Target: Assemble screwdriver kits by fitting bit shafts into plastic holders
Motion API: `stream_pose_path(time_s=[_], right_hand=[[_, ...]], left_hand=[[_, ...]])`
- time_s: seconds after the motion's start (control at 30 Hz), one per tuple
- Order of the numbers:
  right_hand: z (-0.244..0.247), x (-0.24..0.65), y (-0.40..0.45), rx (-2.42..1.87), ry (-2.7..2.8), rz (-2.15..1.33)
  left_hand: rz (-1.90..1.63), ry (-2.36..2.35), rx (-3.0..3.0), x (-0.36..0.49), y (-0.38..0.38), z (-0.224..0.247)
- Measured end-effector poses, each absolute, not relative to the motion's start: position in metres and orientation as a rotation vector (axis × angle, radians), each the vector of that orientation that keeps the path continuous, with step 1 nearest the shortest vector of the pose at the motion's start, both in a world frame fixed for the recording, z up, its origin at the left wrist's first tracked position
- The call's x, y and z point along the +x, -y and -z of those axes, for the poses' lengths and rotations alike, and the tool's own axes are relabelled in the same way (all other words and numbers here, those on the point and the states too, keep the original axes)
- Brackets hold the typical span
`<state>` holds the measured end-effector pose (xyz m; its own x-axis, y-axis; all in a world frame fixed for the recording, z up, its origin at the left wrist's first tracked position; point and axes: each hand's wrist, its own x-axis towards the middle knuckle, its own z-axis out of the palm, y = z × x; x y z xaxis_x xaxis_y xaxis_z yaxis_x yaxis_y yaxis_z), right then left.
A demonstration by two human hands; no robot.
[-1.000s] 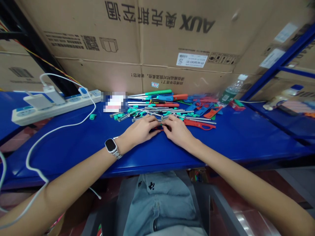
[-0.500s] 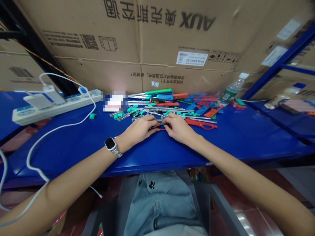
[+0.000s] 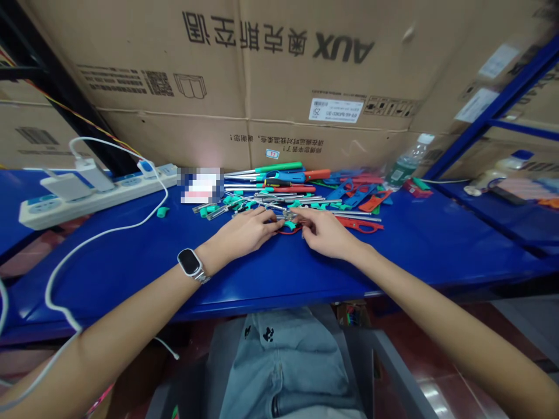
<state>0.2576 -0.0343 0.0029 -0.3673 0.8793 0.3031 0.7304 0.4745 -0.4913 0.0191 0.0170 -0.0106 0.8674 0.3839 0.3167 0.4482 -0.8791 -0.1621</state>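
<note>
My left hand (image 3: 253,231) rests at the front of a pile of parts, its fingers bent together at a small green piece (image 3: 289,224) and a red loop; what it grips is too small to tell. Just to the right, my right hand (image 3: 321,230) has its index finger stretched toward the metal parts, with the thumb apart and nothing visible held. Red lighter-like bodies (image 3: 360,224) lie beside it. Behind the hands are metal tubes, green pieces, a blue body (image 3: 286,176) and a green handle (image 3: 279,167).
A white power strip (image 3: 105,192) with plugs and a cable (image 3: 65,256) is on the left. A bottle (image 3: 408,163) and a small red box (image 3: 417,187) stand at the back right. Behind the blue table (image 3: 262,279) rises a large carton (image 3: 279,75).
My right hand has moved slightly right, away from my left hand, and its index finger has straightened. The green piece between the hands shows more. The view has shifted slightly.
</note>
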Motion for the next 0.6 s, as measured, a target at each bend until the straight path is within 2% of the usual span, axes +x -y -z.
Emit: stream_pose_path(time_s=[0.23, 0.6], right_hand=[[0.005, 0.282, 0.033, -1.299, 2.299, -0.099], [0.014, 0.275, 0.032, -1.18, 2.281, -0.247]], left_hand=[[0.367, 0.627, -2.845, 0.011, -0.017, 0.002], [0.474, 0.683, -2.861, 0.034, 0.003, 0.008]])
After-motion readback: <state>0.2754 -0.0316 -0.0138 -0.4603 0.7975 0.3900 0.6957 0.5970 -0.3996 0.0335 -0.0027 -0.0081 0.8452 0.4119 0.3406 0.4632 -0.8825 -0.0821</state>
